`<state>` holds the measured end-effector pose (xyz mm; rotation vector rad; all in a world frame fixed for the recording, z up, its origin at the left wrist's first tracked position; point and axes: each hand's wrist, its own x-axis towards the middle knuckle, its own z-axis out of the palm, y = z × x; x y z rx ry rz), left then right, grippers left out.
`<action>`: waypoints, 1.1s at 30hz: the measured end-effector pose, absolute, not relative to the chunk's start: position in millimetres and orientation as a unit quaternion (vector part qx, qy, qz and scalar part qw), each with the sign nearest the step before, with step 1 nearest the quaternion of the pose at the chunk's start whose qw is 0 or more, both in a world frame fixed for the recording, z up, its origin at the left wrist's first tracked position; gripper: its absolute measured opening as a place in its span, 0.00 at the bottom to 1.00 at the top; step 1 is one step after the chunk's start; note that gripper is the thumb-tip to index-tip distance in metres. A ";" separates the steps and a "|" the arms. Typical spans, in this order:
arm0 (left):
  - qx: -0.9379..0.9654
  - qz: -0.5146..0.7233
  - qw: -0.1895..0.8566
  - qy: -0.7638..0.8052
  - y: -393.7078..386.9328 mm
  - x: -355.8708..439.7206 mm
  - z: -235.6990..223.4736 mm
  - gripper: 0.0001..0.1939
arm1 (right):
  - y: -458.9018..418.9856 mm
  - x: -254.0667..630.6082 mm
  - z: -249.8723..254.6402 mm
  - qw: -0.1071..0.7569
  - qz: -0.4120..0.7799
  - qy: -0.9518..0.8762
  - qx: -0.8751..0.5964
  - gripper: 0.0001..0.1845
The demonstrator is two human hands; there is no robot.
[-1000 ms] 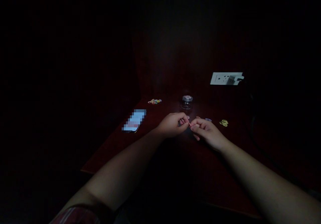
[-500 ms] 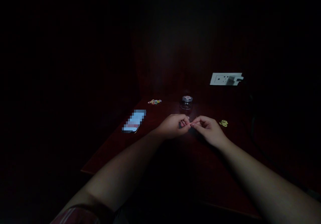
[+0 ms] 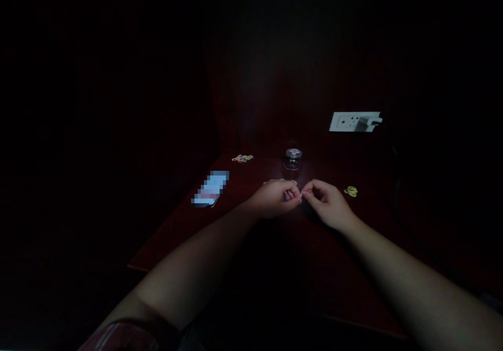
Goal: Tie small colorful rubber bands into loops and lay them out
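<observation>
My left hand [image 3: 277, 198] and my right hand [image 3: 327, 200] meet fingertip to fingertip over the middle of the dark red table. Both are closed in a pinch; whatever lies between the fingertips is too small and dim to name. Just behind them stands a clear jar [image 3: 292, 165] with a lid. Some small pale rings [image 3: 294, 182] show partly behind my left hand. Right of my right hand lies a small pile of yellow bands [image 3: 351, 190]. Farther back on the left is a heap of mixed-colour bands [image 3: 242, 158].
A phone with a blurred, lit screen [image 3: 211, 187] lies at the table's left edge. On the back wall is a white socket plate [image 3: 356, 122] holding a plug, whose dark cable hangs down on the right. The table's front left corner [image 3: 131, 265] shows beside my left forearm.
My pinched fingertips have shifted very slightly, and more of the pale rings shows behind my left hand. The camera view has tilted a little; other things keep their places.
</observation>
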<state>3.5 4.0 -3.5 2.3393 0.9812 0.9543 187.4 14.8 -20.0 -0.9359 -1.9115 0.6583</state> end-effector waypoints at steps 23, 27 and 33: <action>0.808 0.355 0.256 0.394 13.0 -1.5 -10.7 0.09 | 17.8 189.5 -23.6 0.414 0.261 -0.794 -0.360 0.08; 0.831 0.315 0.242 0.389 8.5 0.3 -7.8 0.09 | 18.6 190.5 -23.2 0.402 0.246 -0.797 -0.378 0.07; 0.824 0.330 0.256 0.384 7.3 1.0 -5.2 0.08 | 14.0 190.2 -19.3 0.388 0.242 -0.832 -0.313 0.08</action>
